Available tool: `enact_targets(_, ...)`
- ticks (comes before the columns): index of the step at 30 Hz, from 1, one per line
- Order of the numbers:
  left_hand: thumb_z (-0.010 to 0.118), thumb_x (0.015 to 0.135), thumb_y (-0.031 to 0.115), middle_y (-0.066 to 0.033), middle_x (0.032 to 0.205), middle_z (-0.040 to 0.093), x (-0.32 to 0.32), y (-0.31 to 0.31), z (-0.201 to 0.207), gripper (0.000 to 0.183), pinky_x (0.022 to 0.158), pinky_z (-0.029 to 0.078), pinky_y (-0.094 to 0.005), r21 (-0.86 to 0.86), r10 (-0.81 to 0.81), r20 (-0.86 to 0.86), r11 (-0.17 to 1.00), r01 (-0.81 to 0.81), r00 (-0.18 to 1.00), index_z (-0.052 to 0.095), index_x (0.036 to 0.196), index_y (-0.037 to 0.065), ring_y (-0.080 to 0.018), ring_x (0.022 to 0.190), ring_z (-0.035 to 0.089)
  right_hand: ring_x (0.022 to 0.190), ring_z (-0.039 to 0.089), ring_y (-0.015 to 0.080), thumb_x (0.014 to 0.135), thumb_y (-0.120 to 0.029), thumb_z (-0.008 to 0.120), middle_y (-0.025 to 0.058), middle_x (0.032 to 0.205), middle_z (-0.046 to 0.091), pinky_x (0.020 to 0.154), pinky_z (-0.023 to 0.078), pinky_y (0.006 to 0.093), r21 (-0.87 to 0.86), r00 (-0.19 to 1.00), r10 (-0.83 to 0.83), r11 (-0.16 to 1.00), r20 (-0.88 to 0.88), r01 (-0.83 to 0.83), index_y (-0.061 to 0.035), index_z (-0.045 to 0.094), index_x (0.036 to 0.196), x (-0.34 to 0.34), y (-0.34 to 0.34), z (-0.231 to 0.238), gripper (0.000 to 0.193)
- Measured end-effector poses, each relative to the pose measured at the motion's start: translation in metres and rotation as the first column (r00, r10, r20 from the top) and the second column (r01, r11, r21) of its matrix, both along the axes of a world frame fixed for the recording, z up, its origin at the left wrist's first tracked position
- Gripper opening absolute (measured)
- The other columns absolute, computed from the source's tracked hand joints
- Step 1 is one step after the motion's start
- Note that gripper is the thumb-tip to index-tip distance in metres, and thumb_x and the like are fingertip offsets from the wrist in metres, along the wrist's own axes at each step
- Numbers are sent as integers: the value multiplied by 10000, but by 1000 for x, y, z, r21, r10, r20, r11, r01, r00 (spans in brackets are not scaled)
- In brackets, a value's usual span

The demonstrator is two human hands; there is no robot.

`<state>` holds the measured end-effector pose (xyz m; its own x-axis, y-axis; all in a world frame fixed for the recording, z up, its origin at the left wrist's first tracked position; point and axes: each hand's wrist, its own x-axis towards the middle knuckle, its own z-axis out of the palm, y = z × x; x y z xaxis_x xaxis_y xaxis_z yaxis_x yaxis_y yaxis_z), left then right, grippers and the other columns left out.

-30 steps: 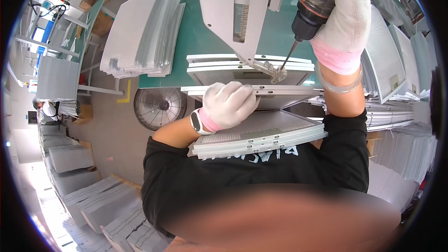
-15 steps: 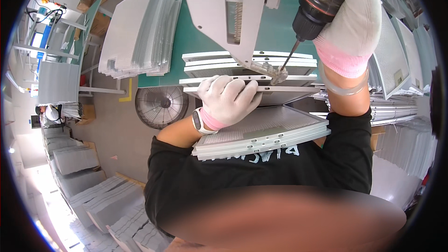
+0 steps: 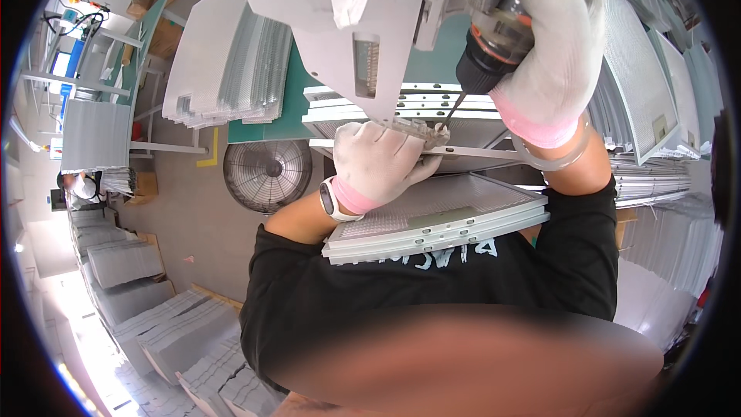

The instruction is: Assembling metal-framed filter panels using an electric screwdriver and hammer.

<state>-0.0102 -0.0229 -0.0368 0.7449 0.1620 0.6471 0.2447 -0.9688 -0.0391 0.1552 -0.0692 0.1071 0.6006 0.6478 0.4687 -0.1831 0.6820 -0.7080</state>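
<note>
My right hand (image 3: 552,46), in a white glove with a pink cuff, is closed around a black power drill (image 3: 494,46) with orange trim. Its thin bit (image 3: 454,110) points down to a small clear fitting (image 3: 436,136) at the tip of a grey machine arm (image 3: 332,50). That tip is at the edge of the nearest white-framed panel (image 3: 482,153). My left hand (image 3: 378,166), gloved too, is closed over this panel's edge beside the fitting; the fingertips are partly hidden. More white-framed panels (image 3: 440,97) stand just behind.
Several framed mesh panels (image 3: 432,220) lie stacked against my body. A stack of mesh sheets (image 3: 224,54) sits on the green table (image 3: 303,112) at left. Below it is a round floor fan (image 3: 268,176). More mesh panels (image 3: 644,77) lean at the right.
The drill and my right hand have moved left and nearer to me. The machine arm has shifted the same way. My left hand stays on the panel, its fingers now turned differently.
</note>
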Motion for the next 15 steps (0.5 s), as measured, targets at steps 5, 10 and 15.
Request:
enact_targets(5, 811, 686, 363, 26, 620, 546, -3, -1, 7, 273, 443, 375, -360, -9, 1, -37, 1000, -1, 999, 623, 677, 166, -168, 531, 546, 547, 506, 117, 895, -96, 585, 78, 724, 567, 488, 402, 254, -74, 997, 52, 996, 61, -47, 0, 538, 926, 2, -2, -2, 111)
enact_targets(10, 754, 771, 356, 6, 728, 583, -3, -8, 1, 223, 470, 430, -374, -177, -24, -131, 984, 0, 991, 658, 820, 161, -190, 565, 568, 533, 462, 110, 894, -13, 421, 70, 711, 530, 497, 390, 269, -242, 917, 243, 955, 316, -170, -2, 504, 816, 8, -12, -10, 115)
enact_targets(15, 718, 824, 234, -91, 957, 651, -3, 8, -23, 233, 726, 531, -349, -125, -311, -235, 949, 288, 921, 694, 995, 78, -231, 849, 663, 605, 510, 117, 773, -31, 613, 55, 757, 546, 588, 444, 273, -27, 787, 605, 794, 122, -607, 0, 440, 1174, -3, 5, -42, 437)
